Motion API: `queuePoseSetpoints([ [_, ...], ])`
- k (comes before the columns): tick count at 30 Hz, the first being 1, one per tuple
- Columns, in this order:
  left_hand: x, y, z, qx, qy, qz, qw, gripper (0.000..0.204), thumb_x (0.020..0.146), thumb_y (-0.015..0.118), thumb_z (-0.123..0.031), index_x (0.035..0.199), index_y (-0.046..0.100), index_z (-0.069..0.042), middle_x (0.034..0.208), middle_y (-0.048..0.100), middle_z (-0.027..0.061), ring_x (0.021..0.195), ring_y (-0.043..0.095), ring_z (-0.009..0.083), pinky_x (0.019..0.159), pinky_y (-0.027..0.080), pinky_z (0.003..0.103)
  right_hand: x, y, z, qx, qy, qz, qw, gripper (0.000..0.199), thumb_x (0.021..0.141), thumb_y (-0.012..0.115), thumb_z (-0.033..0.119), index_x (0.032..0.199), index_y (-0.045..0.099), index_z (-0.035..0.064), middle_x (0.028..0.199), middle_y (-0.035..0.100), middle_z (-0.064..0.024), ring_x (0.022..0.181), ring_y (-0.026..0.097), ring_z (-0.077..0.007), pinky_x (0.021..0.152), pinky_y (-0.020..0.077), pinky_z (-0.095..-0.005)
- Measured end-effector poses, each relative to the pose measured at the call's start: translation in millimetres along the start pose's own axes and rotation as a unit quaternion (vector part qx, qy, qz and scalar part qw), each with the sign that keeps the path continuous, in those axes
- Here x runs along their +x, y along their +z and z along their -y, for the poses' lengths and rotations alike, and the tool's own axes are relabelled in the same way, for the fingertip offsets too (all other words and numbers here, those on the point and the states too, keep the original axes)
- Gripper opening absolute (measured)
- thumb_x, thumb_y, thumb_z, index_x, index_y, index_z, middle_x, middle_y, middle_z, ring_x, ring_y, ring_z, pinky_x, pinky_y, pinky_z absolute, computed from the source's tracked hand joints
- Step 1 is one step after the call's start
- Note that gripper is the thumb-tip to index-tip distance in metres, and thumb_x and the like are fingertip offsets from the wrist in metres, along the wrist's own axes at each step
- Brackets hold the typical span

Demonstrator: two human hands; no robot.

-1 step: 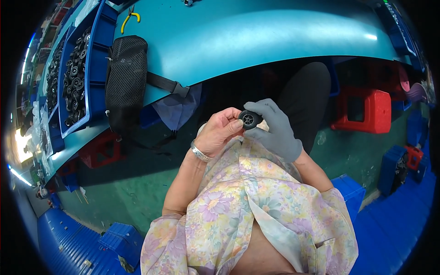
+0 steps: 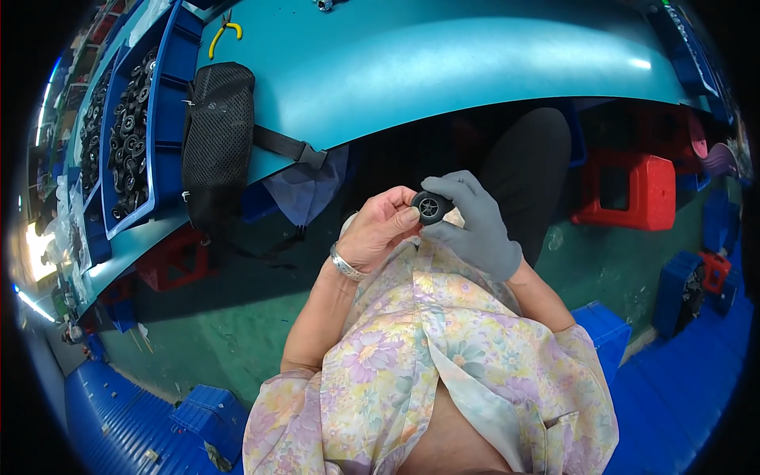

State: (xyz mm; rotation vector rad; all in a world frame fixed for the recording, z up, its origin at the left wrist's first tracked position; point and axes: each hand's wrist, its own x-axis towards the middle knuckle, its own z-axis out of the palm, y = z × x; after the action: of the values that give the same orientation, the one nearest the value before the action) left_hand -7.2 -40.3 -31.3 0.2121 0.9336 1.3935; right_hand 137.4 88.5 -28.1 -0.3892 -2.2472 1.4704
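Note:
Between my two hands, over my lap, is a small black wheel [image 2: 430, 207] with a spoked hub facing up. My left hand [image 2: 378, 229], bare and with a silver bracelet at the wrist, pinches the wheel's left edge between thumb and fingers. On the other side my right hand [image 2: 473, 226], in a grey glove, grips the wheel's right edge with thumb and forefinger. The fingers partly cover the wheel's rim, and its underside is hidden.
Ahead stretches a blue-green table [image 2: 443, 63]. On its left stand a blue bin [image 2: 168, 103] of black wheels, a black mesh bag [image 2: 219, 119] with a buckled strap, and yellow-handled pliers [image 2: 226, 36]. A red stool [image 2: 633, 190] stands on the floor at right.

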Motion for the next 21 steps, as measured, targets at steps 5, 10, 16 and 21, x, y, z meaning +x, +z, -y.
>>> queuePoseSetpoints([
  [5,6,5,3,-0.041,0.019,0.03,0.999,0.029,0.087,0.072,-0.026,0.098,0.053,-0.008,0.09,0.058,-0.0016,0.076,0.052,0.0051,0.066,0.042,0.019,-3,0,1,0.007,-0.021,-0.044,0.999,0.053,0.074,0.078,0.016,0.121,0.056,0.0065,0.111,0.051,-0.0125,0.092,0.056,-0.0222,0.077,0.048,-0.0312],
  [10,10,14,1,0.024,0.12,0.012,0.992,0.033,0.083,0.075,-0.013,0.1,0.048,-0.004,0.107,0.061,0.0101,0.094,0.063,0.019,0.089,0.051,0.033,-7,7,-6,0.099,0.023,-0.091,0.991,0.061,0.072,0.076,0.005,0.129,0.053,0.0082,0.119,0.047,-0.0094,0.099,0.056,-0.0186,0.081,0.0503,-0.0292],
  [16,9,33,-15,0.487,0.348,-0.114,0.793,0.07,0.064,0.083,0.002,0.122,0.045,-0.001,0.107,0.061,0.0138,0.1,0.059,0.0185,0.092,0.046,0.031,-7,12,-5,0.572,0.165,-0.052,0.802,0.052,0.098,0.053,0.037,0.133,0.043,-0.0009,0.121,0.053,-0.008,0.112,0.052,-0.0148,0.097,0.0444,-0.032],
  [21,9,40,-20,0.63,0.405,-0.102,0.655,0.078,0.06,0.083,-0.007,0.129,0.046,-0.004,0.102,0.066,0.0068,0.101,0.053,0.029,0.088,0.039,0.039,-3,18,-2,0.652,0.19,-0.005,0.734,0.048,0.101,0.044,0.039,0.128,0.046,-0.0007,0.11,0.057,-0.0092,0.103,0.056,-0.0168,0.093,0.0456,-0.0324],
])
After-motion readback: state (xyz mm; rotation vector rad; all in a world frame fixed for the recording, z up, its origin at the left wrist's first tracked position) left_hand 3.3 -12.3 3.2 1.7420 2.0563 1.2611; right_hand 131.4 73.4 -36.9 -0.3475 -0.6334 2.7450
